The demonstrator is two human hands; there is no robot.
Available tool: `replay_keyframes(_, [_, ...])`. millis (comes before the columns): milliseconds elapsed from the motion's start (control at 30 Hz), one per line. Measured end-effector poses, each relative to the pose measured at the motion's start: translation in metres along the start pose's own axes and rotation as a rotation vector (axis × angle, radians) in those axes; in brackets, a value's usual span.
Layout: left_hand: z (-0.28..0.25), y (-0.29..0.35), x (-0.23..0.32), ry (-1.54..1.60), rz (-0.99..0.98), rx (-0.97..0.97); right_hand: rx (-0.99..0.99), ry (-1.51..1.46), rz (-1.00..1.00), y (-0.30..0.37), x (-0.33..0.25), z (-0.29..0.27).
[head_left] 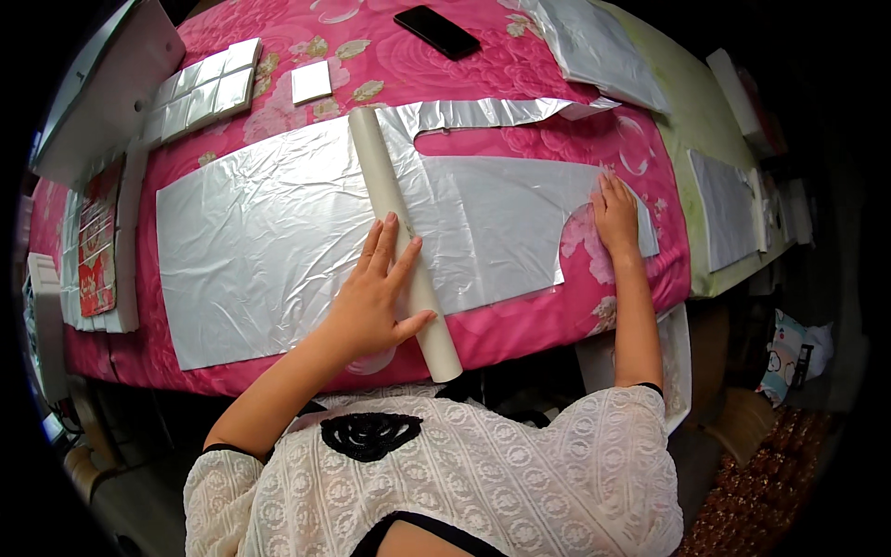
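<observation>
Left hand splayed on tube overhanging table edge; right hand flattened on bag.

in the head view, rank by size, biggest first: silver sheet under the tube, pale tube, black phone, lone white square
1. silver sheet
2. pale tube
3. black phone
4. lone white square

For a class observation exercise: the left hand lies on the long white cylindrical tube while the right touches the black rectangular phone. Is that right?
Not the phone: the head view shows the right hand touching the silvery plastic sheet. The left hand does lie on the tube.
</observation>
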State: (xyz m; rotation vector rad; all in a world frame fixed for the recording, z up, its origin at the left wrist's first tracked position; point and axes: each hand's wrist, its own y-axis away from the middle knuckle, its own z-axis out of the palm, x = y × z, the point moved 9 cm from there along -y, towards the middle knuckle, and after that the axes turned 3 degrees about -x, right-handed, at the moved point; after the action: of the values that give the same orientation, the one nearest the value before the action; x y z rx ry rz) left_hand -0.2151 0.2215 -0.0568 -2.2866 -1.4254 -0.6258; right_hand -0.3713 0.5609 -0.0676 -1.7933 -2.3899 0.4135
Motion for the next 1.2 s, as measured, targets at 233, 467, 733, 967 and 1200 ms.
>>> replay_keyframes(233, [0.004,-0.003,0.005,-0.024,0.031,-0.008,0.133,-0.173,0.14,0.018,-0.013,-0.029])
replay_keyframes(467, [-0.009,0.002,0.004,0.454,0.022,0.102,-0.119,-1.511,0.433,0.004,-0.128,-0.048])
replay_keyframes(733, [-0.026,0.031,-0.057,1.237,-0.492,-0.304,-0.68,-1.216,-0.592,0.088,-0.368,-0.082])
replay_keyframes(967, [-0.094,0.114,-0.198,0.924,-0.797,-0.125,-0.31,-0.438,-0.183,0.104,-0.306,-0.08])
replay_keyframes(1200, [-0.116,0.129,-0.23,0.789,-0.881,-0.208,-0.723,-0.456,0.135,0.14,-0.272,-0.019])
